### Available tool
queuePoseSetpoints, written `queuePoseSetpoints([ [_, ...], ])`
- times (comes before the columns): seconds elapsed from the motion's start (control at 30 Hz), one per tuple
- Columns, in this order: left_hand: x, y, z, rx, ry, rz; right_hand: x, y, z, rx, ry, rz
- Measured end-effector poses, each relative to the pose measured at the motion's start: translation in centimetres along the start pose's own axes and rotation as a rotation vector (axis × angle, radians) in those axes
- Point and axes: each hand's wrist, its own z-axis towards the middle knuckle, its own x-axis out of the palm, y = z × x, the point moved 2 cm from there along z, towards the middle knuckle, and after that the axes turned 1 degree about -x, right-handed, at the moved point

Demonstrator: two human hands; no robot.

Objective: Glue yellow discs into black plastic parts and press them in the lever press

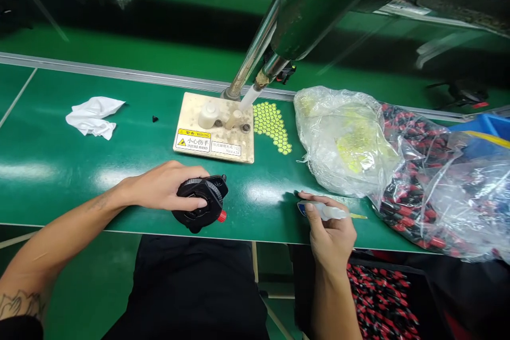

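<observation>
My left hand (171,186) is closed around a black round device (201,204) with a ridged dial and a small red knob, just above the front of the green table. In my right hand (334,228) is a small translucent squeeze bottle (324,211) with a blue label and a thin yellowish tip that points right. Fingers and thumb wrap the bottle. Behind my hands stands the cream base plate (215,143) of a press, bearing a warning label and white cylindrical posts. Yellow-green round discs (273,125) lie in a group to its right.
A crumpled white cloth (95,117) and a small black piece (155,118) lie at left. Clear plastic bags (346,138) of yellow, red and black parts fill the right side. The green press column (311,10) overhangs the plate. A tray of red-black parts (384,297) sits below the edge.
</observation>
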Motion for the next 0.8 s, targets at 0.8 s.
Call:
queuePoseSetpoints([
  [0.8,0.4,2.2,1.1,-0.218,0.095,-0.019,6.2,6.7,-1.7,0.106,0.615,0.277],
])
